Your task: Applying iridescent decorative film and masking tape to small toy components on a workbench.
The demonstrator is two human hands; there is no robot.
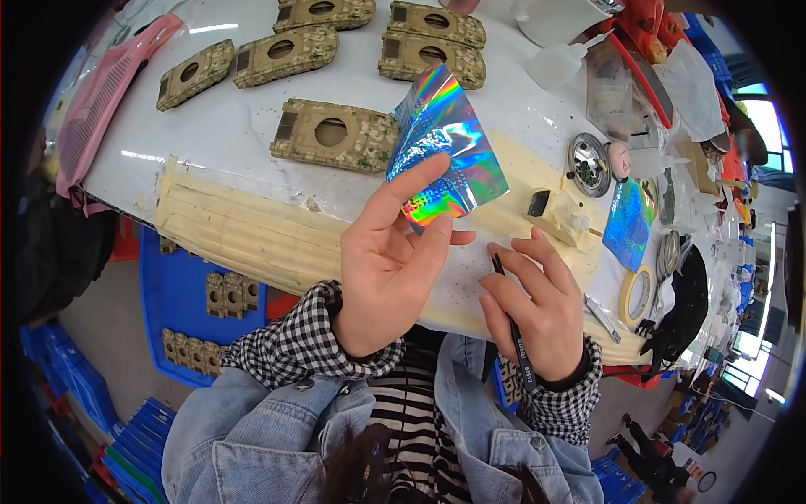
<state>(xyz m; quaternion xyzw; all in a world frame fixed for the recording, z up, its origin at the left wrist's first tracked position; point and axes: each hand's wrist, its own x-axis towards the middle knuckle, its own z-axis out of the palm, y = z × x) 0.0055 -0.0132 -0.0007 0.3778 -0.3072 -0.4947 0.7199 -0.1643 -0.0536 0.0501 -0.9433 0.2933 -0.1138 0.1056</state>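
Note:
A shiny rainbow holographic sticker sheet (457, 139), slightly curled, is pinched between the thumb and fingers of my left hand (390, 252). It is raised over the table and covers one end of a camouflage toy tank hull (357, 134) with a round hole in its top. My right hand (537, 307), to the right and lower, grips slim black tweezers (514, 332) with printing along the side. Their tip points up toward the table, apart from the sheet. Just beyond my right hand lies a small block wrapped in cream tape (567, 214).
More camouflage hulls (285, 55) stand at the back. To the right are a round metal dish (589, 164), another holographic sheet (630, 223), a tape roll (640, 296) and a utility knife (602, 317). A pink basket (117, 109) sits left; a blue tray (180, 294) holds small parts below the table edge.

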